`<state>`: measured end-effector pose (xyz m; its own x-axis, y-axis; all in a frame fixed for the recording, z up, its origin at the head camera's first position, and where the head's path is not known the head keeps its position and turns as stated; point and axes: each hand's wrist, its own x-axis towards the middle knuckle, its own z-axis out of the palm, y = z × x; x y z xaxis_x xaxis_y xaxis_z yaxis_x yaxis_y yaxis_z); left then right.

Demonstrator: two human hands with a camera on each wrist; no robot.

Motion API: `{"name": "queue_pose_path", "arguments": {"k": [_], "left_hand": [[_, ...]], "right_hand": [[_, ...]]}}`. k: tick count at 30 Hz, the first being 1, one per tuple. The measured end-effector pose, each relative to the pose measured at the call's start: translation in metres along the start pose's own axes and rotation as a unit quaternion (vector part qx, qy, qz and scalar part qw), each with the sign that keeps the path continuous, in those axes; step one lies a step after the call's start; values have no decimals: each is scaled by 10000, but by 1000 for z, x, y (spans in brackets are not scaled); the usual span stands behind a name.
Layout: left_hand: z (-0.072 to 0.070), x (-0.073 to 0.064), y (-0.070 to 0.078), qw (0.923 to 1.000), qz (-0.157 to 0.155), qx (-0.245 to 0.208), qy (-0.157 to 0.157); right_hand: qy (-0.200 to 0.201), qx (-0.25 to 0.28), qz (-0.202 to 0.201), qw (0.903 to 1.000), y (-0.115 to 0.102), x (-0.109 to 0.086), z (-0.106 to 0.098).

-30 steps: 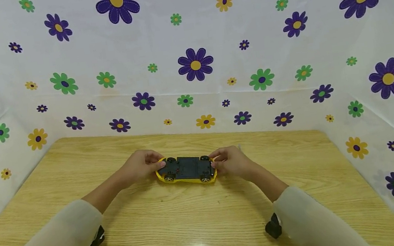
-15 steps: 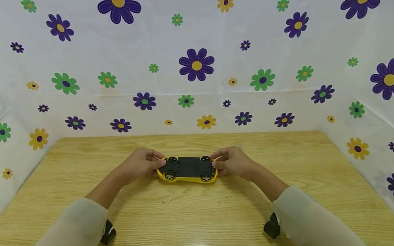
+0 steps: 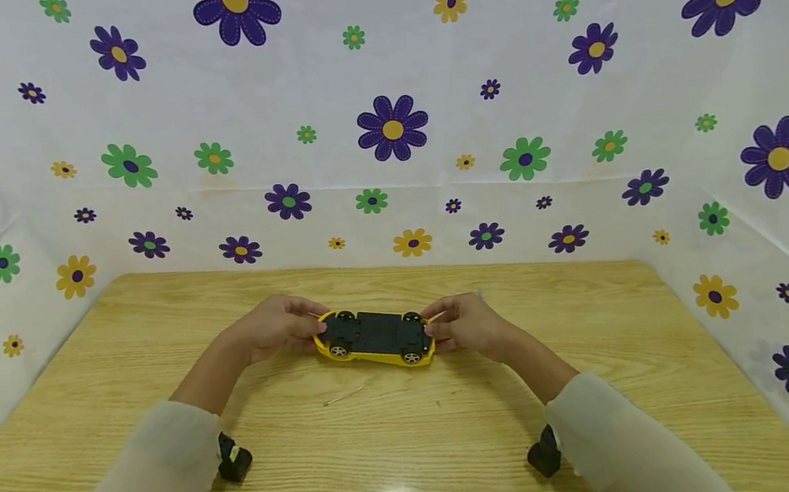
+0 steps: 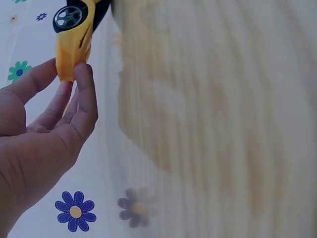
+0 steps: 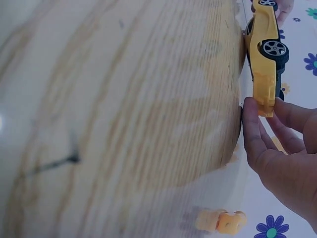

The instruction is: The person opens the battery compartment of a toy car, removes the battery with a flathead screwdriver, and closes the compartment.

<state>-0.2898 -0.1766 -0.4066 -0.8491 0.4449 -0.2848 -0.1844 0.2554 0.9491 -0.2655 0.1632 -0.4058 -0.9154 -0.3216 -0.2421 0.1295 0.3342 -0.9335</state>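
Note:
A yellow toy car (image 3: 376, 338) is held upside down, its black underside and wheels facing up in the head view. My left hand (image 3: 277, 328) pinches its left end, thumb on the underside and other fingers beneath. At the opposite end, my right hand (image 3: 468, 324) grips the car between thumb and fingers. In the left wrist view, thumb and fingertips press either side of the yellow bodywork (image 4: 73, 52). The right wrist view shows the car's side with a silver-spoked wheel (image 5: 275, 48), the right fingers at its near end.
Underneath is a light wooden table (image 3: 391, 440), with a thin pale scratch-like line (image 3: 343, 396) in front of the car. A white cloth (image 3: 311, 81) printed with purple, green and yellow flowers encloses the back and sides. Small black devices (image 3: 233, 458) sit at both wrists.
My left forearm and its wrist device have swung to the right, and the left thumb has slid back toward the car's end. The car and right hand have barely moved.

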Motion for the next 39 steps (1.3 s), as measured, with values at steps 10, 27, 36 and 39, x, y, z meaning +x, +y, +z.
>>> {"name": "queue_pose_path", "arguments": {"k": [10, 27, 36, 39], "left_hand": [[-1, 3, -3, 9998, -12, -184, -105], [0, 10, 4, 9987, -57, 409, 282], [4, 20, 14, 9946, 20, 939, 450], [4, 23, 16, 9933, -14, 1050, 479]], "right_hand": [[-76, 29, -33, 10000, 0, -1, -1], [-175, 186, -40, 9997, 1, -8, 3], [-243, 906, 349, 9950, 0, -23, 15], [-129, 983, 396, 9943, 0, -27, 20]]}}
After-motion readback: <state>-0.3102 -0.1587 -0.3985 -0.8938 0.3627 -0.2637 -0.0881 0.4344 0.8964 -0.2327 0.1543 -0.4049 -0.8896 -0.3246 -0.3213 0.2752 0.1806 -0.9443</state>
